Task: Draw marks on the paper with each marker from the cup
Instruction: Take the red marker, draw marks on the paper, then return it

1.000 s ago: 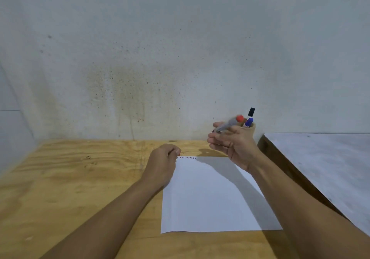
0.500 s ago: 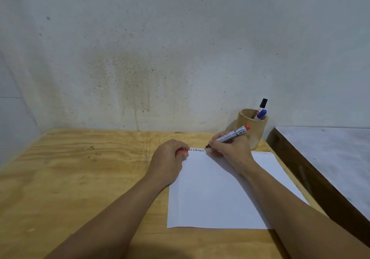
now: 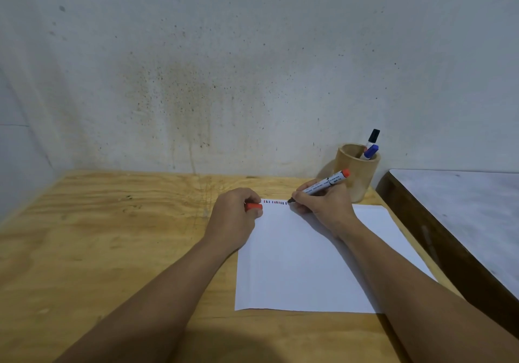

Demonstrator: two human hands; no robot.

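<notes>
**Red marker tip down at the top edge of the sheet**

The red marker point(image 3: 323, 187) lies slanted in the right hand point(image 3: 323, 208), its dark tip pressed to the paper point(image 3: 303, 264) at the sheet's far edge, its orange-red end pointing up and back toward the cup point(image 3: 355, 177). The fingers are closed round the barrel in a writing grip. The tip sits at the right end of a short row of marks point(image 3: 275, 202), small upright dashes in red and dark colours running along that edge.

The left hand point(image 3: 234, 216) rests curled on the paper's far left corner, closed on the red cap point(image 3: 253, 207), which pokes out between thumb and fingers just beside the first dashes.

The white sheet lies flat on the wooden table point(image 3: 112, 236), mostly blank below the row. Beyond the right hand, near the wall, stands the wooden cup, upright, with two more markers leaning in it: a blue-capped marker point(image 3: 370, 152) and behind it a black-capped marker point(image 3: 373, 136) standing higher.

To the right a grey-topped table point(image 3: 463, 208) with a dark edge stands beside the wooden one. The pale wall point(image 3: 224, 68) behind is stained and speckled.
</notes>
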